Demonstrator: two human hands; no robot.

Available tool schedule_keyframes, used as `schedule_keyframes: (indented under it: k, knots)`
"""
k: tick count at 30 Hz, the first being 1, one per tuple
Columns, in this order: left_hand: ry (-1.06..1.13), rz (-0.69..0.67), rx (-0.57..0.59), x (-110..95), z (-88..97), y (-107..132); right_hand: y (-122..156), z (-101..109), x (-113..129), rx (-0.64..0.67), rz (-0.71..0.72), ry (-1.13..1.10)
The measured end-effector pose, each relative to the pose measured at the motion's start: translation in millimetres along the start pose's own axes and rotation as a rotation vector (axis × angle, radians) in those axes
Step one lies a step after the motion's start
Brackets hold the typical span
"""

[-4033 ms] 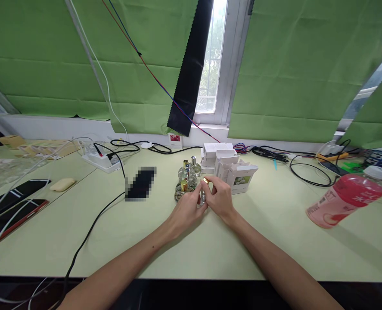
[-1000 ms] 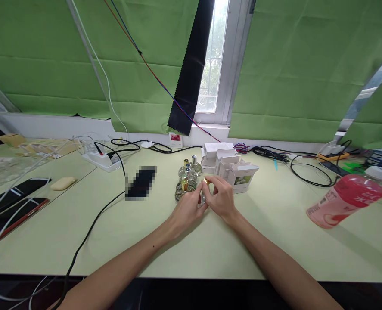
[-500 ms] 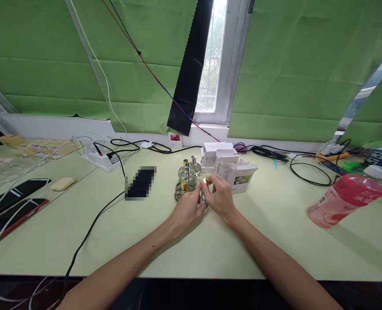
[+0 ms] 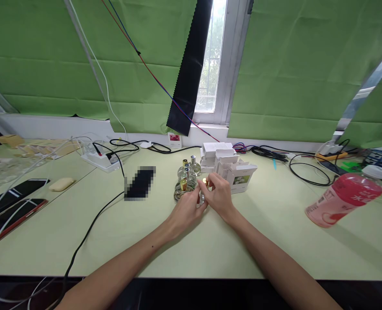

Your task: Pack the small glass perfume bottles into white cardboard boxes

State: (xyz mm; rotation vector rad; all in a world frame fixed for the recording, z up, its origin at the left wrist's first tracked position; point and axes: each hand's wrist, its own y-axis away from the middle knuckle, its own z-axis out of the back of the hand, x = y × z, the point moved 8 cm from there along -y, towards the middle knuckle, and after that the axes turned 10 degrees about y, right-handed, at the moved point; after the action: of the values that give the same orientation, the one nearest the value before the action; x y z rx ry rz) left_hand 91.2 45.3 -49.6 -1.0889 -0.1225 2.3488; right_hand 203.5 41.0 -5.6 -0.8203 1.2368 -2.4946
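Note:
Between my two hands is a small glass perfume bottle (image 4: 202,198) with a gold cap (image 4: 205,181). My left hand (image 4: 188,207) is closed round the bottle's lower part, which its fingers partly hide. The fingers of my right hand (image 4: 219,192) pinch at the gold cap from the right. Just left of and behind my hands stand several other glass perfume bottles (image 4: 181,194) with gold or silver caps. Close behind my right hand are several white cardboard boxes (image 4: 241,178), some with flaps raised.
A pink drink bottle (image 4: 342,200) stands at the right. On the left lie a pixelated dark object (image 4: 141,183), phones (image 4: 13,219), a cream case (image 4: 61,184) and a white power strip (image 4: 100,161). Black cables (image 4: 270,153) run along the wall.
Both hands stay at the same place on the bottle and its cap. My right fingers have shifted very slightly; the view has drifted a touch.

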Motion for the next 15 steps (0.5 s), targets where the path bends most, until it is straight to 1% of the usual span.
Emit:
schedule_keyframes:
  k: [8,15]
  knots:
    - [-0.012,0.006,0.004,-1.5,0.1,0.1,0.6,-1.4,-4.4,-0.013,-0.019,-0.052]
    - [0.009,0.014,0.014,-4.4,0.2,0.5,4.3,-2.2,-6.4,0.012,-0.055,-0.144]
